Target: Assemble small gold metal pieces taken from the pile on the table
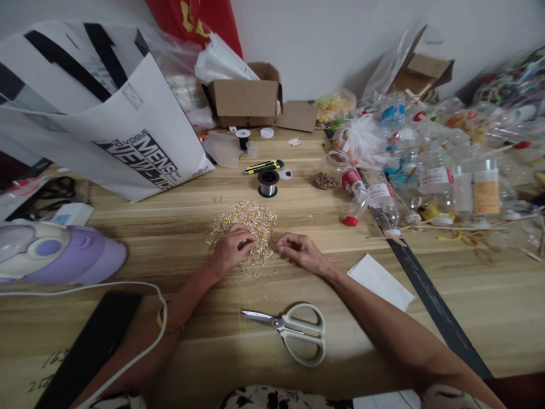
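Nearside of trinket pile [260, 220] | chain [264, 275] lies left-to-right | hands [231, 250] [300, 251] curled, cannot tell grip

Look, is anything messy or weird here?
Yes. A thin white cable loops in front of the left forearm, so it might snag. Clear plastic bottles lie jumbled at the right, a red-capped one on its side. The heap of tiny gold and silvery pieces probably isn't spilled: the left hand and right hand are there.

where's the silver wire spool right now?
Head view, middle, just above centre: the silver wire spool sits on the table between the yellow cutter and the pile of small shiny pieces.
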`<state>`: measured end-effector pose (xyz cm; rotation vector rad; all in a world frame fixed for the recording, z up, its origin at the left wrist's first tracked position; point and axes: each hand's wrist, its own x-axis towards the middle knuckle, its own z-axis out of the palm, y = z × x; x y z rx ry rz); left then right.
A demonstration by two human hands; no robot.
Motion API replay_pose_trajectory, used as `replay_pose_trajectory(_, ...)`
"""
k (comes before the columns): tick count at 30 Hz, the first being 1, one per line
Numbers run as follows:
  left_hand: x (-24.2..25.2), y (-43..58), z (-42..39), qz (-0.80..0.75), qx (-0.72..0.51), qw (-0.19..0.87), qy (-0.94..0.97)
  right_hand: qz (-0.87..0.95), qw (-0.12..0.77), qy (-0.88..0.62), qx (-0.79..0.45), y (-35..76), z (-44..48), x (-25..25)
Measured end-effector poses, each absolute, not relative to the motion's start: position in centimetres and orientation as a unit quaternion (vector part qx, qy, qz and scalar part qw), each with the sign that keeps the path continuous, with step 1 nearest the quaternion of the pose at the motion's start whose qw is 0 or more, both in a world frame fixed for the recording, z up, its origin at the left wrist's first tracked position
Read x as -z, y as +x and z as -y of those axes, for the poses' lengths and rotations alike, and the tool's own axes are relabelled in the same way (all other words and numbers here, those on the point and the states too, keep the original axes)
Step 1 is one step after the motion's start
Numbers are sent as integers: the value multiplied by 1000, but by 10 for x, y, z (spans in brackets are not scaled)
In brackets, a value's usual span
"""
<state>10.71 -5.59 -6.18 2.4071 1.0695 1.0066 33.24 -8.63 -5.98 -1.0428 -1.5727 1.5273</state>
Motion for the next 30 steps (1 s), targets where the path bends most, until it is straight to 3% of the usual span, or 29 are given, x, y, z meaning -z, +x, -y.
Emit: replay_pose_trajectory(30, 64, 107, 55, -360, -365, 161, 843, 612, 350, -396, -588, 333, 86, 63)
